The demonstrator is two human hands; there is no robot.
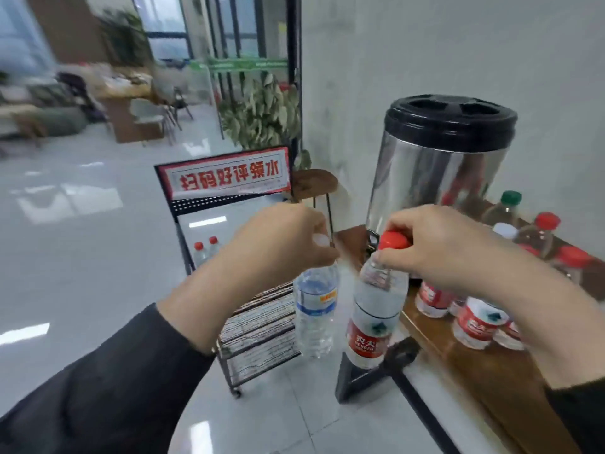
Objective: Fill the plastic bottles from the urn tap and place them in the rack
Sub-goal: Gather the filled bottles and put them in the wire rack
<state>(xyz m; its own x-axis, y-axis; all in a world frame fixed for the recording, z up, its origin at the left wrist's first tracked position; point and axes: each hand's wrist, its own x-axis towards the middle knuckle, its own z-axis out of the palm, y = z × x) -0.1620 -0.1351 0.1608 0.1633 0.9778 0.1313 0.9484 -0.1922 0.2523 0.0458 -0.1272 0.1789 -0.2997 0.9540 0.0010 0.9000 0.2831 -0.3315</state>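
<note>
My left hand grips the white-capped neck of a clear bottle with a blue label, hanging over the floor beside the rack. My right hand pinches the neck of a red-capped bottle with a red label, just under its cap. Both bottles hang upright, side by side, left of the table edge. The steel urn with a black lid stands on the wooden table; its tap shows behind the red cap. The black wire rack holds two red-capped bottles on an upper shelf.
Several more bottles with red, green and white caps crowd the table right of the urn. A red-and-white sign tops the rack. A small round stool and a leafy plant stand behind it. Glossy tiled floor spreads left.
</note>
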